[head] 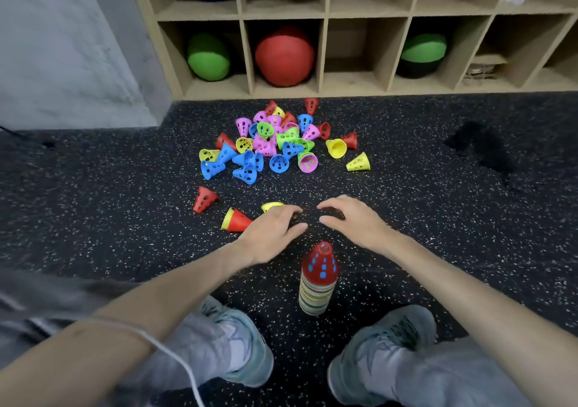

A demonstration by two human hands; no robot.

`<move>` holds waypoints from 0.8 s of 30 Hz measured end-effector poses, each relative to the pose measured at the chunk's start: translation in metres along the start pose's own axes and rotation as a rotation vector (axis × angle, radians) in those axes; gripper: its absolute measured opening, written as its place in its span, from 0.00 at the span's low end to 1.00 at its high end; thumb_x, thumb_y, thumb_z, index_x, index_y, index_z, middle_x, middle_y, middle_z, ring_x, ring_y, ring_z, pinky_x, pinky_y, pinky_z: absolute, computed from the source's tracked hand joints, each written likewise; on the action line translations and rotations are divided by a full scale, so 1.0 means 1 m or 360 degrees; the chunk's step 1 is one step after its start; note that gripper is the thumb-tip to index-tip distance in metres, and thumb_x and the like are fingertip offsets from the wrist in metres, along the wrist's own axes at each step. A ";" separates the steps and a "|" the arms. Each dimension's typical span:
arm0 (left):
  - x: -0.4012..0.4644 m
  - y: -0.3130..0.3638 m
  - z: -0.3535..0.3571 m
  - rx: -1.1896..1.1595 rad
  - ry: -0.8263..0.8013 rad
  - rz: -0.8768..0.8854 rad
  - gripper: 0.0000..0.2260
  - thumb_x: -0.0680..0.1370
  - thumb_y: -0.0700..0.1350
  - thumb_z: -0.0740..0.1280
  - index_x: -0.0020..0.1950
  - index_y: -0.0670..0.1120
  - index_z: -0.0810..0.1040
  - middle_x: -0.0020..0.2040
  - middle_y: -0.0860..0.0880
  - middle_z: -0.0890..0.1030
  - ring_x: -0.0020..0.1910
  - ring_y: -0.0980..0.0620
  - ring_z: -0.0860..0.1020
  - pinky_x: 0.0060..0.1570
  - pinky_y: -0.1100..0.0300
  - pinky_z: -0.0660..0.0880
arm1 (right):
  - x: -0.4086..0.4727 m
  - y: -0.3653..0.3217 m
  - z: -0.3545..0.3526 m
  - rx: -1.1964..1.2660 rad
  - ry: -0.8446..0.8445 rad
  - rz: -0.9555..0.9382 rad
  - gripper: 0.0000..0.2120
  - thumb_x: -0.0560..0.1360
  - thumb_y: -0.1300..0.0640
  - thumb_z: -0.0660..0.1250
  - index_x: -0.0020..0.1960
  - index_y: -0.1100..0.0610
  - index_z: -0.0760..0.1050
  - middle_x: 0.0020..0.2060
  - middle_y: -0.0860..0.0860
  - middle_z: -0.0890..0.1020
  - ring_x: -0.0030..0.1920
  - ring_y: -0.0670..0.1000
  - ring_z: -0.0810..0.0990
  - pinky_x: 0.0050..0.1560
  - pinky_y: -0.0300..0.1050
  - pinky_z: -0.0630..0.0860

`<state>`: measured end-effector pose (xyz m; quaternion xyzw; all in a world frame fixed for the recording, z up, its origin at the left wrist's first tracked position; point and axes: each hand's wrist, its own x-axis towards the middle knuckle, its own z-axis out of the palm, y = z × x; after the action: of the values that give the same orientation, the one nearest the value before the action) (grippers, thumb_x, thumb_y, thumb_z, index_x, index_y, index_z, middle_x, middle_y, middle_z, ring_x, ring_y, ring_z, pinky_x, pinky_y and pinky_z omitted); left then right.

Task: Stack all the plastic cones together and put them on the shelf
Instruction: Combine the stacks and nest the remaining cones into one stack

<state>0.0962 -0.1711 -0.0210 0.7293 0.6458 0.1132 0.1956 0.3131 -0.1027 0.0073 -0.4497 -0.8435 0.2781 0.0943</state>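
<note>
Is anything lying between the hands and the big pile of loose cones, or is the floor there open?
Mostly open. The left hand and right hand hover over bare floor. Only stray cones sit left of the path: a yellow cone by the left fingertips, a red-and-yellow pair, a red cone. The pile lies beyond.

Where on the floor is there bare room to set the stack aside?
Bare floor lies right of the stack, between the right hand and the lone yellow cone, and wide to the far right. Left of the red cone is bare too. Crowded: the loose cone pile near the shelf, and beside the left hand.
</note>
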 end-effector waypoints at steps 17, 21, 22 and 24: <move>0.073 -0.088 0.083 0.0285 0.0060 -0.0296 0.28 0.85 0.60 0.53 0.80 0.46 0.59 0.82 0.46 0.57 0.81 0.45 0.56 0.79 0.47 0.59 | 0.124 0.066 0.049 0.0097 -0.0281 0.0210 0.18 0.82 0.47 0.64 0.71 0.43 0.72 0.65 0.47 0.77 0.64 0.49 0.76 0.64 0.52 0.74; 0.088 -0.099 0.107 0.0290 -0.0031 0.0003 0.25 0.86 0.57 0.54 0.80 0.45 0.60 0.83 0.45 0.54 0.81 0.46 0.56 0.80 0.49 0.58 | 0.152 0.080 0.059 0.0180 -0.0347 0.0277 0.18 0.83 0.48 0.63 0.72 0.43 0.71 0.64 0.46 0.78 0.60 0.48 0.78 0.64 0.54 0.75; 0.091 -0.100 0.113 0.0309 -0.0080 0.0102 0.25 0.87 0.56 0.54 0.80 0.45 0.59 0.83 0.45 0.54 0.81 0.47 0.56 0.80 0.50 0.57 | 0.161 0.083 0.061 0.0192 -0.0370 0.0285 0.19 0.83 0.48 0.63 0.73 0.42 0.70 0.62 0.46 0.78 0.59 0.48 0.79 0.64 0.55 0.76; 0.099 -0.103 0.127 0.0294 -0.0133 0.0165 0.26 0.87 0.56 0.54 0.81 0.45 0.58 0.83 0.45 0.53 0.82 0.47 0.55 0.81 0.51 0.55 | 0.178 0.087 0.063 0.0205 -0.0406 0.0295 0.20 0.83 0.48 0.63 0.74 0.42 0.68 0.60 0.45 0.79 0.58 0.49 0.80 0.65 0.56 0.75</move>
<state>0.0708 -0.0818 -0.1875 0.7808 0.6061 0.0326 0.1483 0.2461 0.0562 -0.1092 -0.4797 -0.7840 0.3939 -0.0109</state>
